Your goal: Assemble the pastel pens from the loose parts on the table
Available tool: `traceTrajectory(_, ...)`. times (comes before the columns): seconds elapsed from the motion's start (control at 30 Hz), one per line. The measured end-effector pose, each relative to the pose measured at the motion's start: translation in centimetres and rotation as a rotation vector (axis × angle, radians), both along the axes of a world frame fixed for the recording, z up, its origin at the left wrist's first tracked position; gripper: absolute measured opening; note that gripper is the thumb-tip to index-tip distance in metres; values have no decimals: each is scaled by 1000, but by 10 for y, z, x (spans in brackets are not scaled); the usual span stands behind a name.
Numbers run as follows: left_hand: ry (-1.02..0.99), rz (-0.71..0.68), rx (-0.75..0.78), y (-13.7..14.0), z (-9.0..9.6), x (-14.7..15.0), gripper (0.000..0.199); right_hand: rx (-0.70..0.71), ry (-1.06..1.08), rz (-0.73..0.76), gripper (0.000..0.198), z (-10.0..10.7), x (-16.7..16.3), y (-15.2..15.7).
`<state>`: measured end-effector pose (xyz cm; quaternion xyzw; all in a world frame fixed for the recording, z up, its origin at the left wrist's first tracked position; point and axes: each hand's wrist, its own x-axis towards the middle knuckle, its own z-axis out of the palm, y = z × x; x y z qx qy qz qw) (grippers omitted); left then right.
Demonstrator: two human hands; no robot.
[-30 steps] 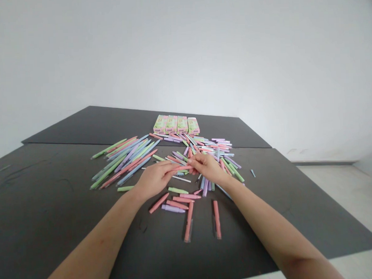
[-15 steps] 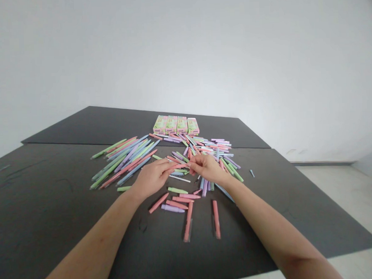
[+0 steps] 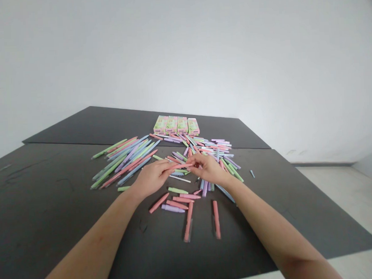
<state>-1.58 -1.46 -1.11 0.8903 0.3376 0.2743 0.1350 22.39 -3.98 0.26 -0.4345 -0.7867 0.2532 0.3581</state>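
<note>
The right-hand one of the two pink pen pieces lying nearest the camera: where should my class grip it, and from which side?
I would pinch the pink piece at mid-length, coming from above, with thumb and finger on its long sides. It is slim, lies flat with its length running away from the wearer, and no other piece touches it.

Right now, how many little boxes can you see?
4, in a row far back on the black table: the leftmost box, second box, third box and rightmost box. None seems hidden.

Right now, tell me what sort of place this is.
Probably a plain indoor workroom: a black tabletop bears piles of pastel pens and a row of four small boxes, with a bare white wall behind.
</note>
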Motion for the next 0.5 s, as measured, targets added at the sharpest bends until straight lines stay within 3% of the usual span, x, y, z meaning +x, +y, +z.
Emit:
traceTrajectory(0.17,-7,20,54,-1,-2,1,33,-18,-33,-51,16,0,-5,-2)
traceTrajectory(0.5,45,85,246,-5,-6,6,31,-351,281,-112,17,-11,-13,3)
